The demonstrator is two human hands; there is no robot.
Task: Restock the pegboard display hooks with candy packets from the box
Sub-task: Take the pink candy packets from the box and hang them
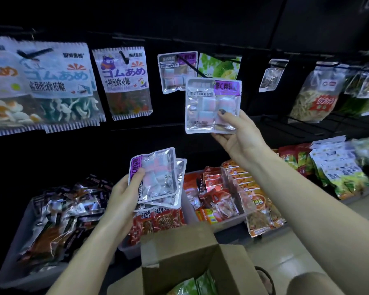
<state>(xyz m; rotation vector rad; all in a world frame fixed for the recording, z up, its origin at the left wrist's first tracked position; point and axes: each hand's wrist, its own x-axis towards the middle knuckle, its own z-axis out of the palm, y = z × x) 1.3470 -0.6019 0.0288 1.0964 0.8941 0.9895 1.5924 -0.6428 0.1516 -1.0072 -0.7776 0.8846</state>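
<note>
The right hand (232,128) is raised toward the black pegboard, its thumb pressed on the front and its fingers curled behind the lower right corner of a silver foil candy packet with a purple label and pink-and-blue squares showing through its clear window (211,105); the packet stands upright, its top edge just below and to the right of a black wire display hook (190,66). On that hook hangs a matching silver packet (175,72), and the held one overlaps its lower right corner in this view — whether they touch I cannot tell. Lower and to the left, the left hand (126,194) grips a small fanned stack of the same silver packets (158,177) by their left edge, thumb on top, the stack tilted with the purple label turned sideways. Below the forearms sits an open brown cardboard box (179,252), one flap standing up, with green packets (192,286) visible inside. To the left on the pegboard hang white gummy bags with striped edges — a purple-bear bag (126,81) and a larger blue-lettered shark bag (58,86). Just right of the hook is a green leafy packet (219,67), and further right a clear bag of pale shredded snacks (315,96). On the shelf beneath, grey plastic bins hold dark foil snack sachets (62,216) and red-orange packets (217,192).
</note>
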